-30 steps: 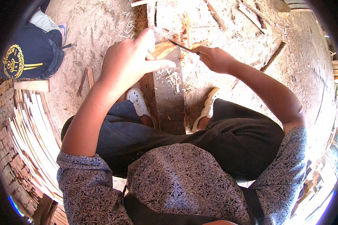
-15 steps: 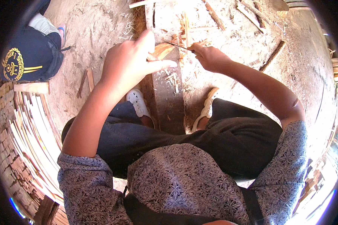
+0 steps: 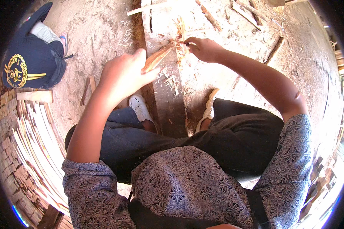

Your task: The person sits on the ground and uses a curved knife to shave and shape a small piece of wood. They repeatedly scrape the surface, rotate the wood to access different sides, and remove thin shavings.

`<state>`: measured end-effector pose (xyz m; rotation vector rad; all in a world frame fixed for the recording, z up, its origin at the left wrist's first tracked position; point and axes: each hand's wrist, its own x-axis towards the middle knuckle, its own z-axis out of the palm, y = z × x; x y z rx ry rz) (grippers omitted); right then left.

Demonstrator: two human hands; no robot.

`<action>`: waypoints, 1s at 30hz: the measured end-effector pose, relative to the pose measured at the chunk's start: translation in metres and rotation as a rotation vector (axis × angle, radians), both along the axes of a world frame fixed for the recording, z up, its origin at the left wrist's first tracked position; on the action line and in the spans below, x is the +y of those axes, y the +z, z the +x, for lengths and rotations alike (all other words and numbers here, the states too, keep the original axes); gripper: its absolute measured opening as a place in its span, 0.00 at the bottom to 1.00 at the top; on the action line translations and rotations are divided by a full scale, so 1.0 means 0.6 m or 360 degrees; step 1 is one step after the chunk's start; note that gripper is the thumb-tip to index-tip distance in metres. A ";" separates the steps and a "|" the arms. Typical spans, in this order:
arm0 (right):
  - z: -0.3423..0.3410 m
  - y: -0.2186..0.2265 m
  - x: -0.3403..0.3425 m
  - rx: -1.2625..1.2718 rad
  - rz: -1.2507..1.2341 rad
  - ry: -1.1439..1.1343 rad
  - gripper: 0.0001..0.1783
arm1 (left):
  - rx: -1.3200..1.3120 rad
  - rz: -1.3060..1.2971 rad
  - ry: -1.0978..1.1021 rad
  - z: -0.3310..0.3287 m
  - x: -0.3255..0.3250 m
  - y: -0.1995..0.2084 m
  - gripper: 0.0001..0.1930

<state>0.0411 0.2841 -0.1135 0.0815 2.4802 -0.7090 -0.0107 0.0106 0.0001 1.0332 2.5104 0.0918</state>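
My left hand (image 3: 125,72) is closed around a pale, pointed piece of wood (image 3: 157,58), which slants up and to the right from my grip. Just right of its tip, my right hand (image 3: 204,50) grips a knife (image 3: 186,43); little of the thin dark blade shows from this angle. Beneath both hands a long wooden plank (image 3: 171,110) runs away from me between my feet. Curled wood shavings (image 3: 173,83) lie on it, with brighter splinters near the knife.
My white shoes (image 3: 140,107) stand either side of the plank. Sticks (image 3: 209,15) and offcuts are scattered on the dirt floor ahead. Stacked wood strips (image 3: 38,141) line the left side. A person in a dark printed top (image 3: 36,59) sits at the far left.
My left hand has drawn back toward me and left with the wood, showing more of its length. My right hand has shifted slightly left and away, and the knife blade has turned mostly out of sight.
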 end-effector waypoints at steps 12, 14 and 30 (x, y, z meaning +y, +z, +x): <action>-0.021 -0.047 -0.061 -0.0173 -0.0232 0.0292 0.40 | -0.0124 -0.0241 0.0105 0.020 -0.054 0.005 0.23; -0.026 -0.052 -0.047 -0.0246 -0.0391 0.0244 0.39 | -0.0049 -0.0181 0.0164 0.016 -0.063 0.009 0.21; 0.026 0.309 0.009 0.1503 -0.0929 0.0085 0.18 | 0.0197 0.0016 0.0136 -0.004 -0.109 0.004 0.19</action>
